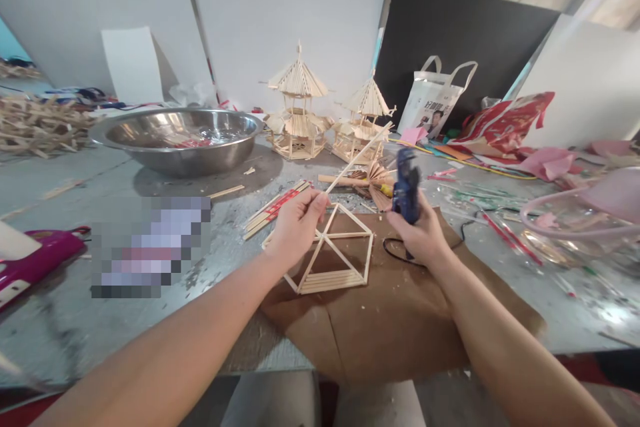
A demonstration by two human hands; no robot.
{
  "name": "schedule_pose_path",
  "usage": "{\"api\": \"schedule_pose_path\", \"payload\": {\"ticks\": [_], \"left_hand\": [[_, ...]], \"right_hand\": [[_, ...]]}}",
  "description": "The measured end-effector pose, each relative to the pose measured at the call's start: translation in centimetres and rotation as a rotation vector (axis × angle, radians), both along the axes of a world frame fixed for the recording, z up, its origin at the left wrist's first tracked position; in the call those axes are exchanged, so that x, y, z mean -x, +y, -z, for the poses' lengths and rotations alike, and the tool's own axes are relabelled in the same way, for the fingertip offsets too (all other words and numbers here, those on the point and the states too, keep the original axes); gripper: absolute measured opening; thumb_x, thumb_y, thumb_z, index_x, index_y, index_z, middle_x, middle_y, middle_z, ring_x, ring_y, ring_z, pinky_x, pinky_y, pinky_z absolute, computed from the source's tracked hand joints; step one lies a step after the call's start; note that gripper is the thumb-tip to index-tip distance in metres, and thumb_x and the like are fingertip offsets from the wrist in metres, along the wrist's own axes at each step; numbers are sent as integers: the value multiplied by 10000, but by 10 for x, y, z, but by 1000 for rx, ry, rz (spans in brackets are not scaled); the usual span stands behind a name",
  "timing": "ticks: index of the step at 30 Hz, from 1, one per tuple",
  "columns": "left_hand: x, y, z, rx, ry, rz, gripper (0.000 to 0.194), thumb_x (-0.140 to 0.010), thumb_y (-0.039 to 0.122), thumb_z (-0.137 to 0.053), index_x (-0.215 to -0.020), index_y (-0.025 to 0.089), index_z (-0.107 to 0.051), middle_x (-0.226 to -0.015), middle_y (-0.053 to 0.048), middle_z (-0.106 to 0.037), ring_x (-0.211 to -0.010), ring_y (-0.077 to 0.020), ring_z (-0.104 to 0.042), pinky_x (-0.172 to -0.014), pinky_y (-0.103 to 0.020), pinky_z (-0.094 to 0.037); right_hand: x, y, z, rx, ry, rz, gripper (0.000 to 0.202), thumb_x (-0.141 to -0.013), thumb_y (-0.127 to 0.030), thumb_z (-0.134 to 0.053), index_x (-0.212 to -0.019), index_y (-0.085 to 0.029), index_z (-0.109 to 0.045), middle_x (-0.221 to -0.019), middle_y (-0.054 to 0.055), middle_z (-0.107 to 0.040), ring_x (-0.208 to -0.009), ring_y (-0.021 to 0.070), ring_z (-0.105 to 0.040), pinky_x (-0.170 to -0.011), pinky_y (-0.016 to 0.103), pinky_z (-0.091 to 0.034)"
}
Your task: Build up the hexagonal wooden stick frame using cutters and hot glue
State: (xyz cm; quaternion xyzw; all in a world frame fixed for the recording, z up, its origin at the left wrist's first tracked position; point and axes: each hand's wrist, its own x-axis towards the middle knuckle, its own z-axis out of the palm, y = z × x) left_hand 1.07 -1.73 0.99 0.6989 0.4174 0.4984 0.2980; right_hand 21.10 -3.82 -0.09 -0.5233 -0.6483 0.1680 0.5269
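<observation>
Across the grey tabletop (225,233), a hexagonal stick frame (350,235) sits, left hand (300,221) pinching a wooden stick (357,160) above it, right hand (424,235) clutching beside it a glue gun (407,190) whose looped cord (384,248) could snag it.

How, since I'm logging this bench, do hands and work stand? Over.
Left hand: holding thin stick. Right hand: holding blue tool. Spoked stick frame mostly on brown sheet; dark cord loops beside it.

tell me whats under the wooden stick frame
A brown sheet shows through gaps in the wooden stick frame. Whatever lies beneath the close-set sticks at its near side, or behind the left hand, is covered and can't be seen.
</observation>
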Motion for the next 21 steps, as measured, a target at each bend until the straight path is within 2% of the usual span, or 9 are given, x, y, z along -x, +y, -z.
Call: {"api": "schedule_pose_path", "payload": {"ticks": [3,7,15,21], "left_hand": [[-2,-5,-2,-50,16,24,262,-807,322,-392,-624,151,-468,-522,40,-396,-501,-72,-370,-498,-202,-306],[-4,-8,-1,-62,33,44,262,-812,336,-389,-652,150,-482,-520,42,-392,-486,-68,-356,-489,-202,-301],[-6,-11,0,-104,81,95,277,-818,322,-388,-622,150,-482,-522,38,-400,-497,-66,-363,-493,-193,-305],[-10,-9,9,-130,96,144,181,-793,271,-426,-739,153,-553,-557,35,-457,-519,-73,-399,-501,-183,-329]], "right_hand": [[2,5,6,16,-358,85,368,-637,-227,-490,-1001,-187,-463,-848,50,-561,-782,195,-519,-721,345,-409],[7,4,11,-11,-576,49,504,-615,-214,-492,-1108,-166,-398,-986,93,-545,-903,231,-501,-772,350,-397],[8,2,13,-28,-638,32,527,-619,-235,-498,-1124,-159,-370,-1013,107,-531,-915,237,-493,-783,352,-399],[14,-2,11,7,-652,-25,530,-594,-202,-501,-1111,-175,-387,-1016,94,-533,-930,232,-486,-787,347,-392]]}}
